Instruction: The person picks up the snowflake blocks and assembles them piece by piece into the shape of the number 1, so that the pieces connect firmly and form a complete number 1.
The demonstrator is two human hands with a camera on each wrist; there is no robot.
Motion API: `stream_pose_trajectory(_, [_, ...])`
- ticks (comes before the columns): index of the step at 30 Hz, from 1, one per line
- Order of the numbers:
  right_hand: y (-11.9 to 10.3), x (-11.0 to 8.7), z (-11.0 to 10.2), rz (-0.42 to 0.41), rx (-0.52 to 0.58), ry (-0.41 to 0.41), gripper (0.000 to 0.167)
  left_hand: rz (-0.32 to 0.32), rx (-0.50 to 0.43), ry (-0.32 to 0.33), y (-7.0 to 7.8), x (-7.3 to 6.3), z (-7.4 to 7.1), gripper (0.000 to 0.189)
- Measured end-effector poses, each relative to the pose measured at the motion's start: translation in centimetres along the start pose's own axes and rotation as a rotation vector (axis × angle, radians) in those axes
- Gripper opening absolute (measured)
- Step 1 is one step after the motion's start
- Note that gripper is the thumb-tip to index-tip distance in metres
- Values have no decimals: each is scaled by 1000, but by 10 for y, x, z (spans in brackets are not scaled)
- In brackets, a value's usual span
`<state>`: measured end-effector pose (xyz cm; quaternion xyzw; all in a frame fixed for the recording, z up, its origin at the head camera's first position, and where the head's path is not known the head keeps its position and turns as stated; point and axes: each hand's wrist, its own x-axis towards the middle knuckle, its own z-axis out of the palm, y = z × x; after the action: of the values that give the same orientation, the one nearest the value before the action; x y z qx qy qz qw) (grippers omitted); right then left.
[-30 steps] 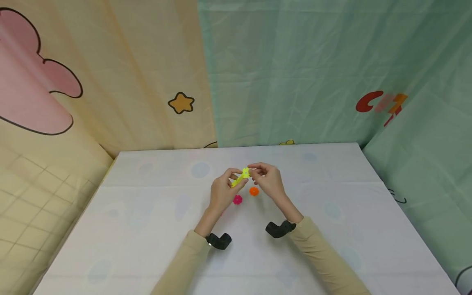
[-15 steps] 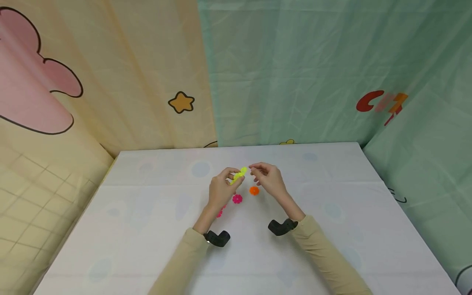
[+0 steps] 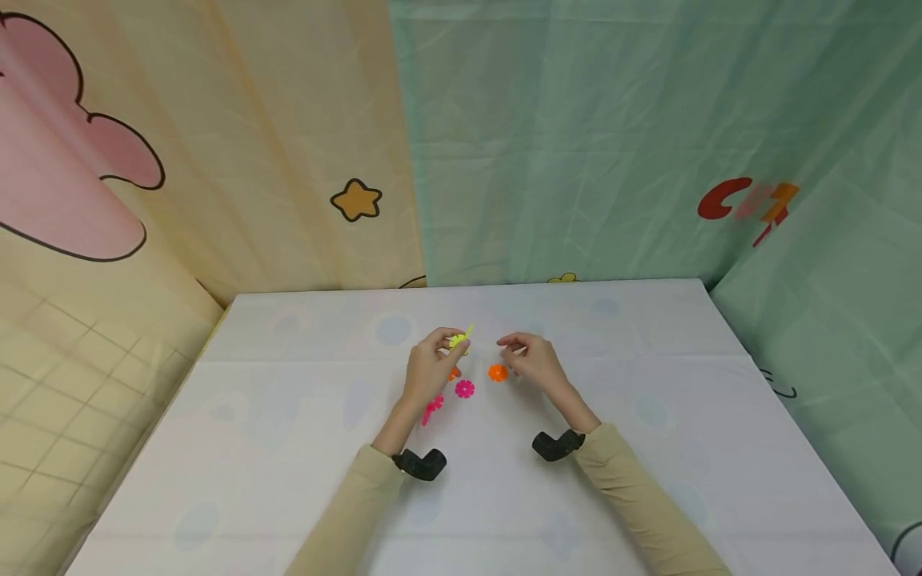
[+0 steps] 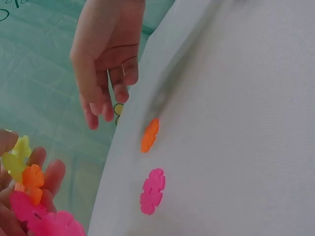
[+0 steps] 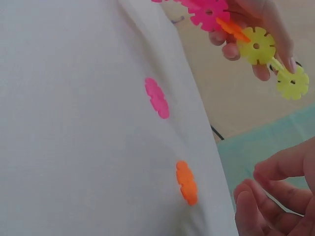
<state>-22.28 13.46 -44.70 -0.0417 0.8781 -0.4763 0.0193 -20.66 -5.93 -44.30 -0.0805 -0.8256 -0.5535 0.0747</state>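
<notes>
My left hand (image 3: 426, 370) holds a chain of notched, flower-shaped plastic discs above the table. In the right wrist view the chain runs from a pink disc (image 5: 198, 18) through an orange disc (image 5: 232, 29) to yellow discs (image 5: 263, 37). The thumb and fingers pinch it near the yellow end. My right hand (image 3: 536, 362) is apart from the chain, its fingers loosely bent with nothing between them. Below the hands, a loose pink disc (image 3: 464, 382) and a loose orange disc (image 3: 498, 379) lie flat on the table.
A white cloth with faint spots covers the table (image 3: 288, 480). Behind it hang a beige curtain (image 3: 302, 120) and a green curtain (image 3: 576, 120). Black wrist mounts (image 3: 420, 464) sit at both wrists, over beige sleeves (image 3: 346, 512).
The right hand has come off the yellow end of the chain and moved right and slightly down. The left hand has drawn slightly left with the chain, which has turned. The loose discs stay put.
</notes>
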Motion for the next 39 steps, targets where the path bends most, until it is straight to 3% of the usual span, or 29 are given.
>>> stream_pose_trajectory(20, [17, 3, 9, 99, -153, -118, 35, -56, -30, -10, 0, -4, -2, 30])
stream_pose_trajectory(28, [15, 4, 11, 67, -257, -132, 31, -53, -79, -38, -2, -3, -1, 34])
stream_pose_trajectory(39, [15, 3, 9, 43, -200, -122, 18, -35, -82, -31, -2, -3, -1, 31])
